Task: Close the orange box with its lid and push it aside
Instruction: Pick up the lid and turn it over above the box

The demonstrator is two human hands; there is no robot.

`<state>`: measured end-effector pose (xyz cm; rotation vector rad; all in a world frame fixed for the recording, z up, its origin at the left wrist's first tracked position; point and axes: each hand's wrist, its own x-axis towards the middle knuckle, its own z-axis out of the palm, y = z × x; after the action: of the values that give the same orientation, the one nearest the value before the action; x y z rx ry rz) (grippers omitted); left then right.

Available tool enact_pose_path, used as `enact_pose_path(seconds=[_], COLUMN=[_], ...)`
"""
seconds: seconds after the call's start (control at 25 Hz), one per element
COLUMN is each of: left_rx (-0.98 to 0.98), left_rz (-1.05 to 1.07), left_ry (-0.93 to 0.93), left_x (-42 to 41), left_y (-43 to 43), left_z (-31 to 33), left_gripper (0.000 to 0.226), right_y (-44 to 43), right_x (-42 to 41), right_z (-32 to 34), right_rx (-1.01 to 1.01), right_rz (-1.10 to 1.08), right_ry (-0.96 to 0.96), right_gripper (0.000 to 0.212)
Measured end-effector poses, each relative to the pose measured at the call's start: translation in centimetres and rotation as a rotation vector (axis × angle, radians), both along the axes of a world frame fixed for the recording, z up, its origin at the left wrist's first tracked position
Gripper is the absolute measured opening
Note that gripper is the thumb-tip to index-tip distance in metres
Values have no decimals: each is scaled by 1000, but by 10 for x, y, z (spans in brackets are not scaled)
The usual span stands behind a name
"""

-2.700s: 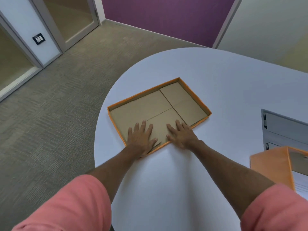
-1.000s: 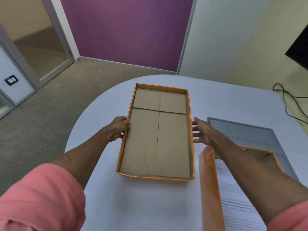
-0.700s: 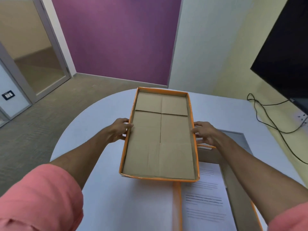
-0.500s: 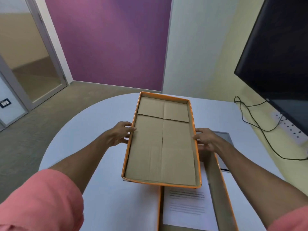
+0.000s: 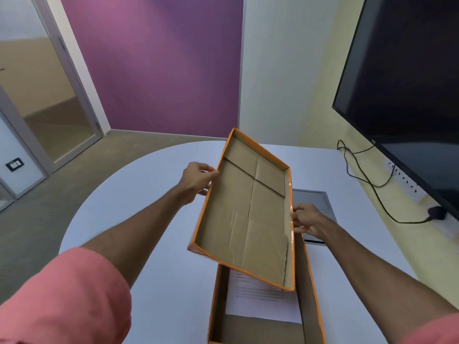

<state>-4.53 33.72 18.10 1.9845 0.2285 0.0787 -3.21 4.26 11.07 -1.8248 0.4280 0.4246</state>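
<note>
- The orange lid [image 5: 244,214] is held up in the air over the white worktop [image 5: 154,219], hollow side facing the camera, so its brown cardboard inner face with folded flaps shows.
- It is tilted: its left long edge sits higher than its right long edge, and its near end overlaps the far part of the orange box [image 5: 263,311] below.
- The left hand [image 5: 197,181] has a closed grip on the lid's left long edge, thumb on the inner side and fingers wrapped behind the rim.
- The right hand [image 5: 306,220] pinches the lid's right long edge, its grip closed on the rim with fingertips touching the orange side.
- The orange box stands open on the worktop at the near edge of the view, with a printed sheet of paper [image 5: 260,301] lying flat on its floor.
- A grey laptop [image 5: 313,202], closed, lies on the worktop just beyond the right hand, partly hidden by the lid.
- A dark wall screen [image 5: 407,78] hangs at the right, with a black cable [image 5: 365,180] trailing below it.
- Both forearms come from salmon-pink sleeves [image 5: 64,299].
</note>
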Motion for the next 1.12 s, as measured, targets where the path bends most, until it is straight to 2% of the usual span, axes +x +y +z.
enact_pose_path(seconds=[0.08,0.16,0.24,0.44,0.56,0.68,0.84,0.96,1.12], left_rx=[33,30,33,77,115,-40,-314,-394,-417], left_rz=[35,55,75,55,17,-32,-28,-18,98], left_ry=[-47,-68,-88,-159,-182,-169,42,228,380], left_x=[1,2,2,1,-3,-8,-7,-8,-15], left_y=[-10,-21,-35,-72,-86,-87,-61,-34,-8], left_z=[12,21,27,31,32,29,17,-2,-28], left_gripper=[25,24,25,29,38,54,74,90,105], right_y=[6,16,34,82,91,84,70,57,43], right_x=[0,5,8,12,14,15,15,10,5], right_z=[11,30,56,119,133,138,139,139,135], right_rx=[-121,-228,-174,160,99,85,214,372,569], right_rz=[47,111,168,216,177,55,-23,-2,45], right_ry=[-97,-228,-325,-321,-307,-287,-220,-199,-210], right_gripper=[5,18,30,30,23,11,10,17,20])
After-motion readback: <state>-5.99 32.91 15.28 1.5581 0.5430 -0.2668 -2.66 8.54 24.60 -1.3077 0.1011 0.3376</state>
